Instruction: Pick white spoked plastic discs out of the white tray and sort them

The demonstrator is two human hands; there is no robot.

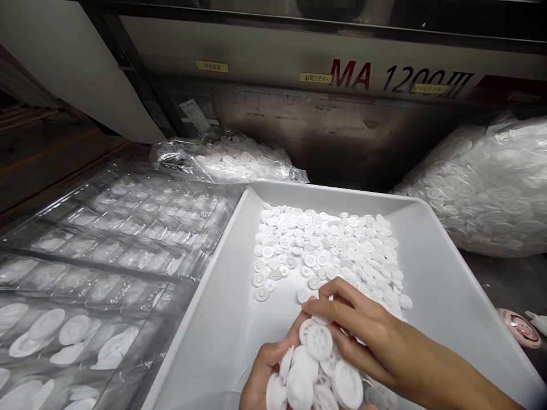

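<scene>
White discs (300, 384) fill my cupped left grip (258, 376) at six o'clock over the pale tub (440, 285), best held with curled fingers and a level palm, though whether my right grip (376, 333) pinches one I cannot tell.

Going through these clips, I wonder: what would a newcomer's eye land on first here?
Probably the handful of white discs at bottom centre, cupped in the left hand with the right hand curved beside it. Next, the many similar discs spread in the pale tray beyond. Clear compartmented packs fill the left side, and a bulging clear bag sits at right.
</scene>
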